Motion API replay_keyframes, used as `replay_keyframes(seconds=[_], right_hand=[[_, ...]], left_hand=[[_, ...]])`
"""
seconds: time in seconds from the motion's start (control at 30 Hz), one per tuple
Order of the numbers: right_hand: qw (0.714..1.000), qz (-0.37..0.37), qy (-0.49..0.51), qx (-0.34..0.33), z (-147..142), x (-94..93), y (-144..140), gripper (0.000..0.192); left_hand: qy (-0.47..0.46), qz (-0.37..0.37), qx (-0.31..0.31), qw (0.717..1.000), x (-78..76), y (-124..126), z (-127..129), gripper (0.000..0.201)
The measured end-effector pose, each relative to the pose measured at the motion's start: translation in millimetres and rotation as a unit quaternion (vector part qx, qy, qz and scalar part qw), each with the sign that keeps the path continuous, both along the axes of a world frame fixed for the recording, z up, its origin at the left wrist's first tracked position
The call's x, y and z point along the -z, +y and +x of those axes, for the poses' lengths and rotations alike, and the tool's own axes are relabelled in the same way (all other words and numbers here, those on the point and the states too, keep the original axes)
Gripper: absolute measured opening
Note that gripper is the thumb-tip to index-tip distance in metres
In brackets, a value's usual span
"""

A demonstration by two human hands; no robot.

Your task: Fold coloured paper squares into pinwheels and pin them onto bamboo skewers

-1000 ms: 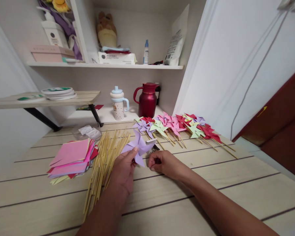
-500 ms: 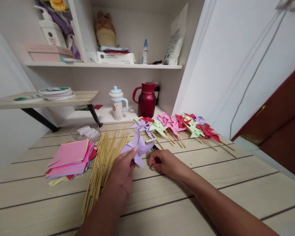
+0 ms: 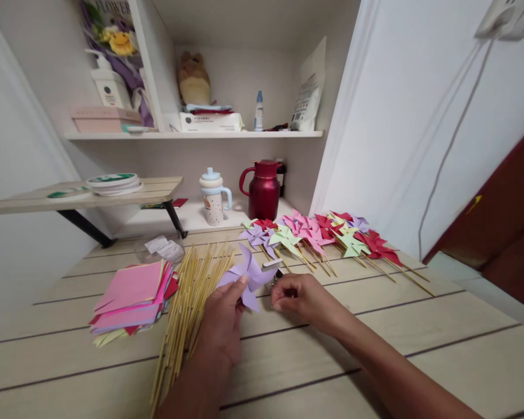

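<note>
A purple paper pinwheel [image 3: 250, 272] with folded blades is pinched between the thumb and fingers of my left hand [image 3: 222, 320]. Just right of it, my right hand [image 3: 303, 297] has its thumb and fingertips pressed together above the table. Whatever those fingertips hold, if anything, is too small to make out. Behind my right fingers sits a small dark, shiny item [image 3: 278, 276], partly hidden by the hand. A bundle of thin bamboo sticks [image 3: 194, 291] lies beside and partly under my left forearm.
Finished pinwheels on sticks [image 3: 310, 233] lie in a row at the back right. Colored paper squares [image 3: 131, 285] are stacked on the left, near a clear container [image 3: 159, 249]. Behind stand a cup [image 3: 213, 201] and a red jug [image 3: 263, 192]. A raised shelf [image 3: 161, 189] overhangs the left.
The camera has tilted upward, so everything appears lower in view. My left hand still holds the purple pinwheel, and my right fingers stay pinched close by it.
</note>
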State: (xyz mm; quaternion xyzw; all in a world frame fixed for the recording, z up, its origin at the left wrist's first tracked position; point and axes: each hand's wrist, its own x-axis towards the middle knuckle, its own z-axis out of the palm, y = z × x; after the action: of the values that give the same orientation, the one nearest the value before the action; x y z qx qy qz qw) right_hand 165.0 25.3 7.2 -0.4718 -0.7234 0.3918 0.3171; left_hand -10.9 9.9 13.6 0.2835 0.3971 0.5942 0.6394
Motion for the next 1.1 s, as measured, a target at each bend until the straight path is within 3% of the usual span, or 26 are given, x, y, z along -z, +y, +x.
replay_keyframes(seconds=[0.2, 0.47, 0.73, 1.1], right_hand=[[0.995, 0.031, 0.076, 0.049, 4, -25.5, -7, 0.008], [0.976, 0.056, 0.192, 0.086, 4, -33.0, -15, 0.01], [0.975, 0.087, 0.185, 0.091, -7, -32.5, -22, 0.011], [0.973, 0.113, 0.176, 0.092, -17, -34.6, -30, 0.004]], left_hand=[[0.042, 0.027, -0.047, 0.998, -0.6, -3, 0, 0.027], [0.122, 0.027, -0.115, 0.985, 1.0, -3, 1, 0.02], [0.165, 0.036, -0.136, 0.976, -9.5, -8, 7, 0.009], [0.255, 0.092, -0.122, 0.955, -13.1, -13, 11, 0.016]])
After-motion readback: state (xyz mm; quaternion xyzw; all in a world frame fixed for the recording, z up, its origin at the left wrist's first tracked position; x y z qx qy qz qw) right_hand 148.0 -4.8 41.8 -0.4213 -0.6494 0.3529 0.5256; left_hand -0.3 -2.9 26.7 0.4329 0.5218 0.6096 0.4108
